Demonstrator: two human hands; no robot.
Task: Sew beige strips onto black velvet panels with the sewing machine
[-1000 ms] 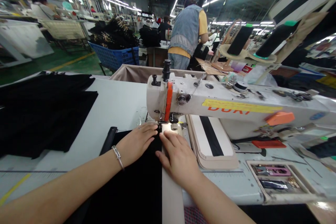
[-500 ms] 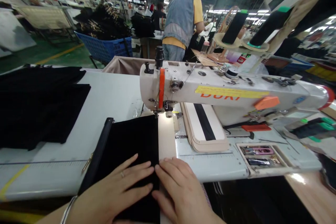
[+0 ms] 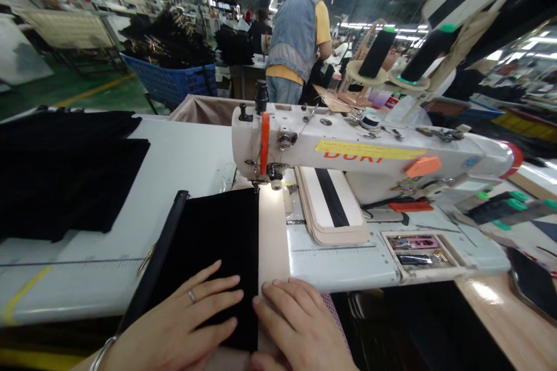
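A black fabric panel (image 3: 217, 232) lies flat on the sewing machine table, its far right corner at the needle and presser foot (image 3: 256, 188). Along its right edge runs a beige strip (image 3: 273, 232). Dark edging (image 3: 163, 255) with a metal zipper pull (image 3: 145, 261) borders the panel's left side. My left hand (image 3: 191, 313) rests on the black panel, fingers spread. Beside it, my right hand (image 3: 300, 324) lies over the beige strip with its fingers close together and fingertips near the seam between strip and panel. The near end of the work is partly hidden under both hands.
The sewing machine (image 3: 348, 139) spans the table's right half. Beneath its arm sits a stack of beige-and-white panels (image 3: 335, 208). A small tool tray (image 3: 422, 255) is at right. Black fabric pieces (image 3: 65, 174) lie at left. Behind stand a blue basket (image 3: 174, 78) and a person (image 3: 293, 35).
Both hands have slid slightly toward me along the work, the left also a little leftward. The view has shifted slightly. The panel's far corner remains at the needle.
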